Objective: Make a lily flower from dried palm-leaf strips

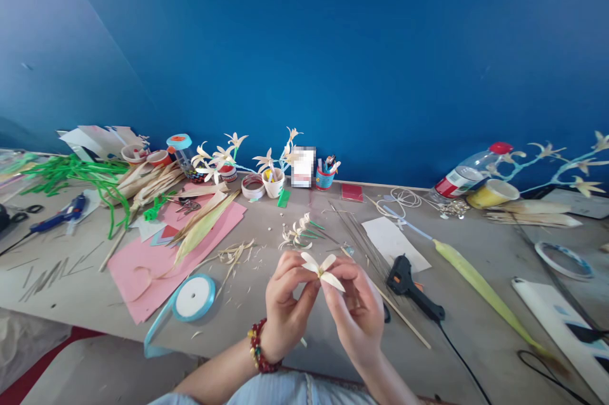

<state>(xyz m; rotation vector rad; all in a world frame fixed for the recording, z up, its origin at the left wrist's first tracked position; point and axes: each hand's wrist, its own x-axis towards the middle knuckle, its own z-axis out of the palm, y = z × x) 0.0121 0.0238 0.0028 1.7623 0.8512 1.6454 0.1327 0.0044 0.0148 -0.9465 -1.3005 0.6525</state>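
Note:
A cream-coloured craft flower (328, 277) with several narrow petals is held between both hands above the front of the table. My left hand (290, 297), with a beaded bracelet at the wrist, pinches it from the left. From the right, my right hand (358, 306) pinches it too, thumb near the lowest petal. The flower's underside is hidden by the fingers. Just beyond the hands lie several small finished flowers (299, 232) with green stems. A black glue gun (413, 287) rests to the right, and a light blue ribbon spool (193, 298) lies to the left.
Pink paper sheets (137, 278) with dried husks lie on the left, near green wire stems (61, 175) and a blue glue gun (61, 214). Thin sticks, a white paper (394, 243) and a power strip (559, 329) are on the right. Cups and a plastic bottle (469, 173) line the blue wall.

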